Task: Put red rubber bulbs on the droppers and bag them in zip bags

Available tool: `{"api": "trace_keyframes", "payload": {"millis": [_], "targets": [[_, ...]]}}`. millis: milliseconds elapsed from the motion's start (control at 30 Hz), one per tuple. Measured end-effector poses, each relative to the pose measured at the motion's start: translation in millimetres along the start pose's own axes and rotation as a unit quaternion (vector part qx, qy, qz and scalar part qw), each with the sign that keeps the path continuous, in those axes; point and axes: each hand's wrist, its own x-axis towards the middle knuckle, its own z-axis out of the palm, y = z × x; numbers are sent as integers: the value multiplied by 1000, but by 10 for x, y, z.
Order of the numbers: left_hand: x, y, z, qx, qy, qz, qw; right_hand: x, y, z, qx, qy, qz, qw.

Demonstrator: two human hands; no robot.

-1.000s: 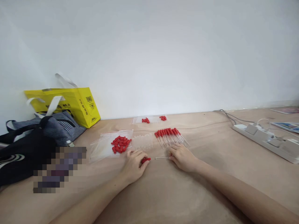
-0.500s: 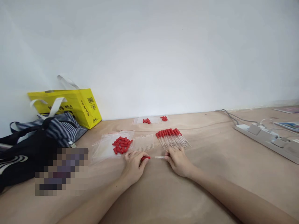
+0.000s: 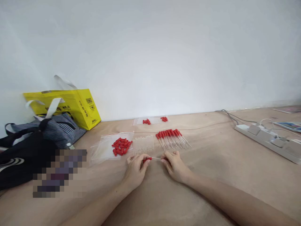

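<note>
Between the fingers of my left hand [image 3: 135, 169] is a red rubber bulb [image 3: 147, 159], its open end pointing right. My right hand [image 3: 175, 166] pinches a clear glass dropper tube [image 3: 156, 158], whose left end meets the bulb's mouth; how far in it sits I cannot tell. Just beyond the right hand, several assembled droppers [image 3: 169, 134] with red bulbs lie side by side, tips toward me. Beyond the left hand are a row of bare glass tubes [image 3: 143, 144] and a heap of loose red bulbs [image 3: 121, 146] on clear zip bags [image 3: 101, 150].
Near the wall lies another clear bag with small red bulbs [image 3: 146, 121] and tubes. A yellow bag [image 3: 82, 106], a striped bag [image 3: 68, 128] and a black bag [image 3: 28, 157] stand at left. A white power strip [image 3: 265, 142] with cables is at right.
My right hand has moved left, bringing the glass tube from a small gap away up to the bulb. My left hand keeps its hold on the bulb. The view has shifted slightly.
</note>
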Motion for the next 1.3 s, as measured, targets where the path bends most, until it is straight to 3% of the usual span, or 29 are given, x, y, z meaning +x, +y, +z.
{"api": "trace_keyframes", "payload": {"millis": [267, 467, 833, 1300], "targets": [[7, -84, 25, -102, 20, -12, 995, -13, -70, 12, 25, -22, -19, 999], [-24, -29, 0, -39, 21, 9, 999, -6, -40, -77, -29, -37, -77, 996], [-97, 7, -2, 18, 43, 127, 991, 3, -38, -73, -60, 3, -138, 989], [-31, -28, -39, 22, -1, 125, 992, 42, -60, -55, -55, -13, -134, 989]]}}
